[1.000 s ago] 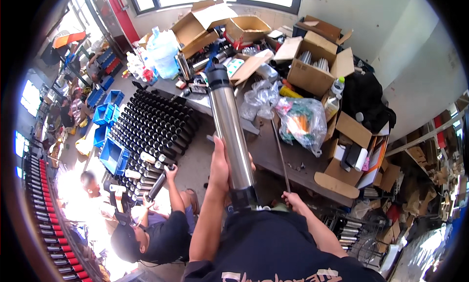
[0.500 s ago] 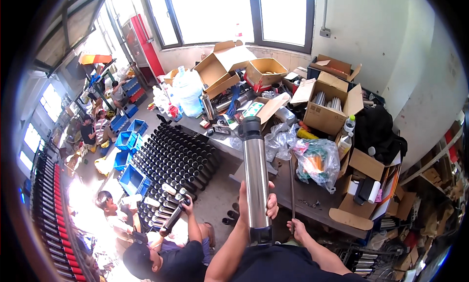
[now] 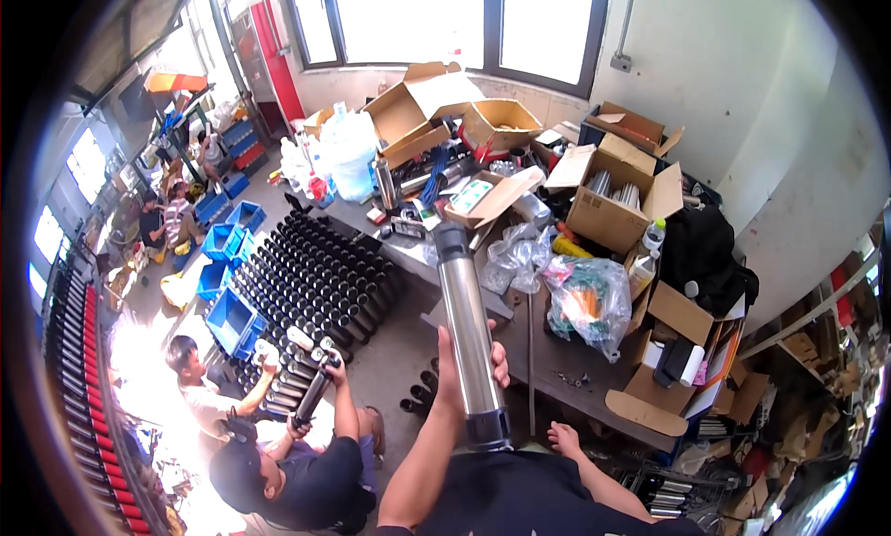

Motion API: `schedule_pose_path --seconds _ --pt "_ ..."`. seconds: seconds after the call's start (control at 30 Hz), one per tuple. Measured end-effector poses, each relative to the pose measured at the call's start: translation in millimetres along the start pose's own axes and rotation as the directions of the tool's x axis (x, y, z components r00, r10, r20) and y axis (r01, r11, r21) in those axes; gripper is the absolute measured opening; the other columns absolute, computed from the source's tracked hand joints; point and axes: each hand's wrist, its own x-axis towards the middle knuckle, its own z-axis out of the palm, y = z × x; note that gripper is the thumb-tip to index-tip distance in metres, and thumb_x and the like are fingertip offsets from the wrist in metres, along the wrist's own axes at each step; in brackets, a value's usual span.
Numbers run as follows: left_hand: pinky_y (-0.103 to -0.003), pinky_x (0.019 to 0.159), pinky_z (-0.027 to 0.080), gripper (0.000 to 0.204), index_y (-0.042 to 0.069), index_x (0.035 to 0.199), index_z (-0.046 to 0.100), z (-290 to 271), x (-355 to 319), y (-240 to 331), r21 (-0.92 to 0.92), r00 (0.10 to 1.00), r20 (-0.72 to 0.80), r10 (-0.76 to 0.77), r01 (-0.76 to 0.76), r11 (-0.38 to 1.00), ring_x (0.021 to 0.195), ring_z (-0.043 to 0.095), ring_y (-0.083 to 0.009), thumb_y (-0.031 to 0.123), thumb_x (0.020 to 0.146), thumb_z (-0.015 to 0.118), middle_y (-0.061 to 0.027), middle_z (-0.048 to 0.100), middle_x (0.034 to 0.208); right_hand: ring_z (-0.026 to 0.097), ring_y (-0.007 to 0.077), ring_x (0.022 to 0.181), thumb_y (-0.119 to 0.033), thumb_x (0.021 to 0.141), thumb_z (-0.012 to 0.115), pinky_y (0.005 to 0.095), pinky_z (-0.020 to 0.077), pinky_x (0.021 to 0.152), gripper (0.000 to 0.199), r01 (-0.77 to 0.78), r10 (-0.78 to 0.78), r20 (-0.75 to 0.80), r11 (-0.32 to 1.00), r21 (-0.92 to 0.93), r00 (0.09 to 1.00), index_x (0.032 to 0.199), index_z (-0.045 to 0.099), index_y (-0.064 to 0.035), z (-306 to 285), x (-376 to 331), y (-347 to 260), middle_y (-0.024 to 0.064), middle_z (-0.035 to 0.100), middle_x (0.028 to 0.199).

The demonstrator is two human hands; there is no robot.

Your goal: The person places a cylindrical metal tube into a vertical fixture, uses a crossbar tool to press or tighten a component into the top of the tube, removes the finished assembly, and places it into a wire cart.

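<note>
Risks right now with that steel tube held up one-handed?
1. The left hand alone grips the long steel tube near its lower end, so it is top-heavy and may tip or slip.
2. A crouching co-worker sits close beside it; a dropped tube could hit them.
3. The right hand rests on the cluttered workbench, beside a thin rod that could be knocked off.

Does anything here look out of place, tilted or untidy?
The long shiny steel cylinder in the left hand leans slightly instead of standing straight. Behind it, the dark workbench is cluttered: open cardboard boxes and crumpled clear plastic bags lie in disorder. The right hand rests at the bench edge. Nothing looks spilled.
</note>
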Motion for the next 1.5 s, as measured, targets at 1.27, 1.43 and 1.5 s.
schedule_pose_path --seconds 1.27,1.43,1.5 --pt "-0.043 0.060 0.061 0.074 0.000 0.121 0.049 19 21 37 0.358 0.875 -0.484 0.018 0.179 0.917 0.067 0.069 -0.0294 0.069 0.100 0.035 -0.0154 0.065 0.088 0.074 0.0243 0.085 -0.041 0.089 0.069 0.0370 0.0563 0.081 0.034 0.063 -0.296 -0.314 0.810 -0.583 0.902 0.092 0.077 -0.0082 -85 -9 41 0.0074 0.077 0.082" --pt "-0.043 0.054 0.059 0.058 0.005 0.126 0.046 29 19 32 0.672 0.805 -0.508 0.307 0.147 0.726 0.060 0.067 -0.0293 0.057 0.106 0.033 -0.0151 0.065 0.086 0.074 0.0233 0.088 -0.040 0.089 0.068 0.0361 0.0560 0.083 0.032 0.014 -0.242 -0.296 0.795 -0.607 0.924 0.094 0.077 -0.0096 -81 -19 55 0.0059 0.077 0.083" --pt "-0.043 0.053 0.059 0.051 0.008 0.127 0.045 18 21 33 0.722 0.821 -0.457 0.342 0.117 0.682 0.060 0.067 -0.0301 0.053 0.108 0.031 -0.0144 0.064 0.085 0.074 0.0231 0.088 -0.040 0.089 0.068 0.0358 0.0560 0.082 0.032 0.017 -0.248 -0.284 0.780 -0.625 0.926 0.095 0.077 -0.0098 -72 -21 51 0.0053 0.077 0.084"
